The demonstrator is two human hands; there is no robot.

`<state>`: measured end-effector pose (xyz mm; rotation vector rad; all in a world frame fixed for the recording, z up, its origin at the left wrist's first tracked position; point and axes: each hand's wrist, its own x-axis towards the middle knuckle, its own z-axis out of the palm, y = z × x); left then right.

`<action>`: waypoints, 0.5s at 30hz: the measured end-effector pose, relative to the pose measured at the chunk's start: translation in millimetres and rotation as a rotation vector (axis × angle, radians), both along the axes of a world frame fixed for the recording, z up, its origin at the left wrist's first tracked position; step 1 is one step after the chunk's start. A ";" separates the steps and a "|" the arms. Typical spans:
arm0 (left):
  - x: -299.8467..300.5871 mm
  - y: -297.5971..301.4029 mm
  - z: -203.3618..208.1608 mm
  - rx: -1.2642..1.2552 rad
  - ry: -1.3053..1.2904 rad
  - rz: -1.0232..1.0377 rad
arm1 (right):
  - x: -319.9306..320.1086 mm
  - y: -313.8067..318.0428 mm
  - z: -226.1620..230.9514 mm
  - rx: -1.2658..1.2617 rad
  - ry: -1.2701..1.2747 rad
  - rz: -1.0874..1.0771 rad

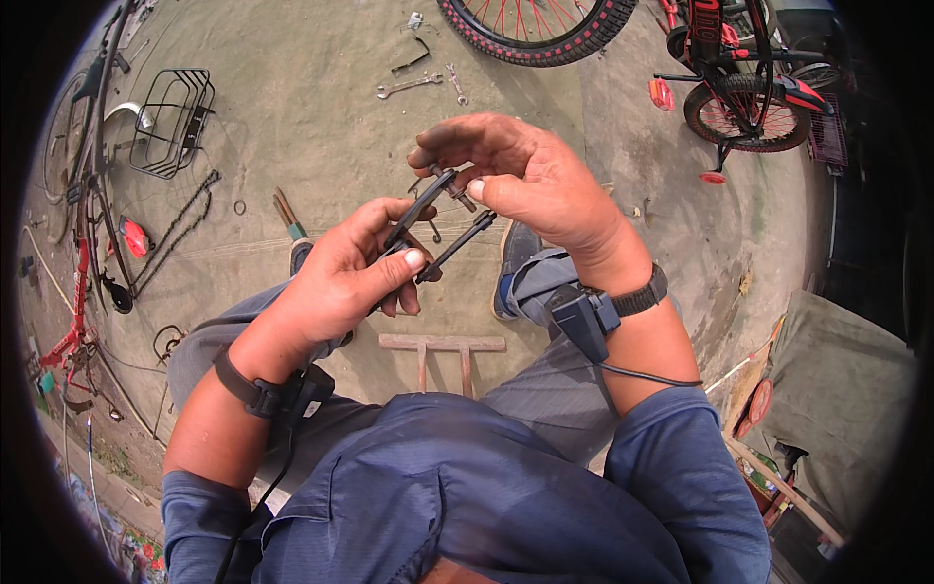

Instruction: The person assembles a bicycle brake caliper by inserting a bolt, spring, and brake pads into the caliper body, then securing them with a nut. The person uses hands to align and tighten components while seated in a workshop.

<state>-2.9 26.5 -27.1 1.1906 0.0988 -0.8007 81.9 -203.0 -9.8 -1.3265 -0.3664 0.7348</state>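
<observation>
My left hand [342, 277] grips a small black metal bicycle part [435, 226] with two thin arms, held above my knees. My right hand [520, 175] pinches a bolt at the top end of that same part between thumb and fingers. Both wrists carry black straps with small devices and cables. My fingers are smeared with dark grease.
On the concrete ground lie wrenches [420, 83], a bicycle chain [180, 229], a wire basket [173, 122], pliers [289, 216] and a small wooden stool [443, 348]. A red bicycle frame [83, 263] lies at the left, a wheel [535, 29] at the top, a small bicycle [744, 78] at the upper right.
</observation>
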 end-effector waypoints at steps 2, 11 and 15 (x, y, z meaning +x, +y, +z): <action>-0.3 -0.8 -1.0 0.012 -0.026 0.000 | -0.4 0.5 -0.2 0.000 0.016 -0.017; 0.1 0.1 0.3 0.005 -0.008 0.007 | 3.3 -1.2 -3.6 0.014 0.059 -0.063; 0.3 0.9 3.0 0.012 0.004 0.023 | 4.4 -2.7 -4.3 -0.023 0.063 -0.111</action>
